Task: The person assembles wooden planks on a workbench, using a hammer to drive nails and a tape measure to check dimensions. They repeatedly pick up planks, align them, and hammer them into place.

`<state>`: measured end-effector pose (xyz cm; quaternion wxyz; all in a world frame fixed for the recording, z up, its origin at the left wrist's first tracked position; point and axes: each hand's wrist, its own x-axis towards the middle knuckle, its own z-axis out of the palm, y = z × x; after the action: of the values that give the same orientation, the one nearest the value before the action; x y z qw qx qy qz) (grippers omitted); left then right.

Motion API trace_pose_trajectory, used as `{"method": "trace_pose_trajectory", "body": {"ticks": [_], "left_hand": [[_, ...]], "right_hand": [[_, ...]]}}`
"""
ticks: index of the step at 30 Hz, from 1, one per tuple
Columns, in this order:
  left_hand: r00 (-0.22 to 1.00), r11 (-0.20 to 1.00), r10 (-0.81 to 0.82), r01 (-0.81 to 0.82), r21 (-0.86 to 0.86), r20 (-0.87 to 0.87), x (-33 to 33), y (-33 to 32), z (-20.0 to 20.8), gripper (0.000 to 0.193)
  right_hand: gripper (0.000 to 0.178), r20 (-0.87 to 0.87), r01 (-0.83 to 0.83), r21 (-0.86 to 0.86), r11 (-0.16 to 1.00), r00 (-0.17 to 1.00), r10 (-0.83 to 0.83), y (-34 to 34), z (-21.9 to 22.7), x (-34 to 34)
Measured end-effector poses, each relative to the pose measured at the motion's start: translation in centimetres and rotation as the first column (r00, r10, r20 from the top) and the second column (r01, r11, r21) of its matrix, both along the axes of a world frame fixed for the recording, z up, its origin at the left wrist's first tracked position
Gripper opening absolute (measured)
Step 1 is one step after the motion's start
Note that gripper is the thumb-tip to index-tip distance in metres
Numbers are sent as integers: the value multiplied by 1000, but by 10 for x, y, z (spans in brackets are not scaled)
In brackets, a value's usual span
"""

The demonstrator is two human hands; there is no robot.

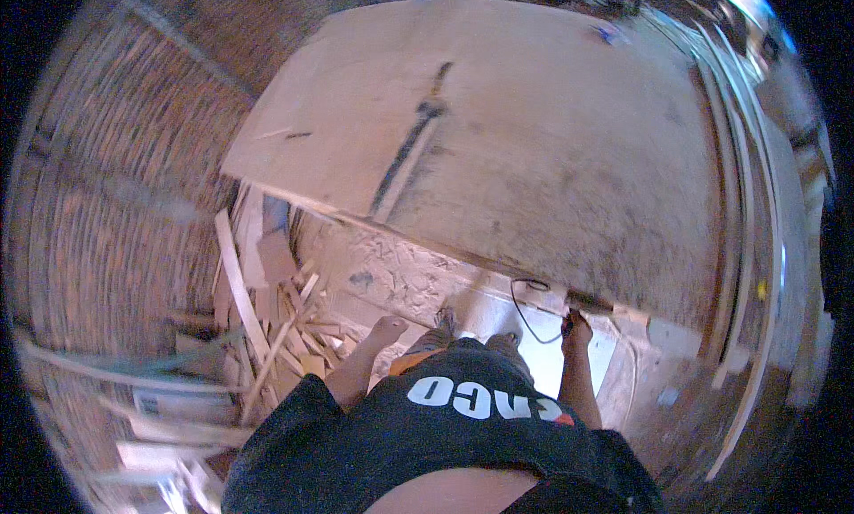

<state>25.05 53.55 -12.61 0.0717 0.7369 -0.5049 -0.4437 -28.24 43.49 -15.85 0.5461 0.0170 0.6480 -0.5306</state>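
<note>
My right hand [576, 332] is closed around something small and dark at the near edge of a large wooden board [551, 158]. A thin black cable [523, 317] loops beside that hand and seems to run to it; what the fingers hold is too blurred to name. My left hand [387, 329] hangs curled at my left side, apart from the board, with nothing visible in it. On the board lies a long dark strip [405, 163], blurred, with a brownish upper end [442, 74].
Wood offcuts [289, 336] are heaped at my left, with long slats [240, 283] leaning among them. Shavings [400, 269] cover the floor under the board's near edge. Long strips [734, 158] run along the right side. A small blue thing [609, 36] lies at the board's far right.
</note>
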Motion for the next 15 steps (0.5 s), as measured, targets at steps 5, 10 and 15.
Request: {"method": "trace_pose_trajectory", "body": {"ticks": [5,10,15], "left_hand": [[991,988,-129,131,-88,19,0,-4,18,32],[878,859,-382,453,-240,290,53,38,-22,22],[830,811,-379,511,-285,410,120,49,-61,20]], "right_hand": [[9,206,-54,-226,973,973,102,2,-54,-35],[15,-61,-125,-30,992,990,123,7,1,-4],[25,-823,-362,86,928,500,271,18,-60,-46]]}}
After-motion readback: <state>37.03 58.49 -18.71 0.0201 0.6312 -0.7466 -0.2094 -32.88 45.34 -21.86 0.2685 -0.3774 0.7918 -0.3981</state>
